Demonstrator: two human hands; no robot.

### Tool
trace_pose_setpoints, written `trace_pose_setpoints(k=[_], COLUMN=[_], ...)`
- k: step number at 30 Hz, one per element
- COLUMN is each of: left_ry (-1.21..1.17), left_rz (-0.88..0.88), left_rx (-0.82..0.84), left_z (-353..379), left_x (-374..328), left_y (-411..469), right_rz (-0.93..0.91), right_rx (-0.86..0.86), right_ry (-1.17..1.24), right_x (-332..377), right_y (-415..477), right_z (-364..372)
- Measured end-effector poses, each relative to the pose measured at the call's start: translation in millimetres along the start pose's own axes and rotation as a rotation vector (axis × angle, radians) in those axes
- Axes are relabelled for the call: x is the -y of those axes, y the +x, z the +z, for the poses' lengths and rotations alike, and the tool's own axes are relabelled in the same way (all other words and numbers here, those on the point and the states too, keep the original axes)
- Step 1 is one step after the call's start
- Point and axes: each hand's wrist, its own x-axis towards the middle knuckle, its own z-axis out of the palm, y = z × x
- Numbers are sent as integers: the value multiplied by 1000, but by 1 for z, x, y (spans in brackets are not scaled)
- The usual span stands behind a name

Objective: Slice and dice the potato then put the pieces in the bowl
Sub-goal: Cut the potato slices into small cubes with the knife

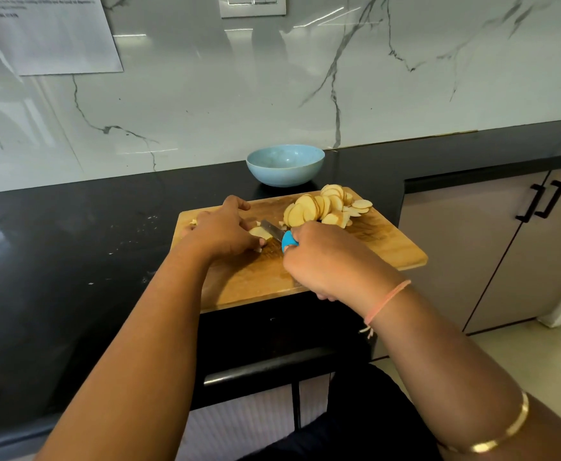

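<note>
Potato slices (325,207) heaped on cutting board (389,247), far right. Left hand (222,234) pins a slice stack (260,231); right hand (322,257) clenches knife (274,231). Dicing underway. Next: cut, scoop into bowl (285,165) behind board.

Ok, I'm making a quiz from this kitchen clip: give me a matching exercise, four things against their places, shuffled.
Things:
1. bowl
2. potato slices
3. knife
4. sheet of paper

Places:
A. in the right hand
B. on the wall, upper left
C. on the counter behind the cutting board
D. heaped on the board's far right

Pairs: 1-C, 2-D, 3-A, 4-B
</note>
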Motion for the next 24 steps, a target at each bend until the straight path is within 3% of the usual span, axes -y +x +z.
trace_pose_setpoints(k=[8, 16, 24], left_ry=[64, 10, 21], left_rz=[-19, -29, -57], left_rx=[-48, -36, 5], left_z=[2, 2, -3], left_x=[-7, -2, -5], left_y=[-5, 0, -3], right_rz=[12, -20, -44], right_rx=[76, 16, -69], right_ry=[-74, -105, -47], right_x=[13, -11, 2], right_y=[-10, -46, -21], right_z=[-16, -9, -9])
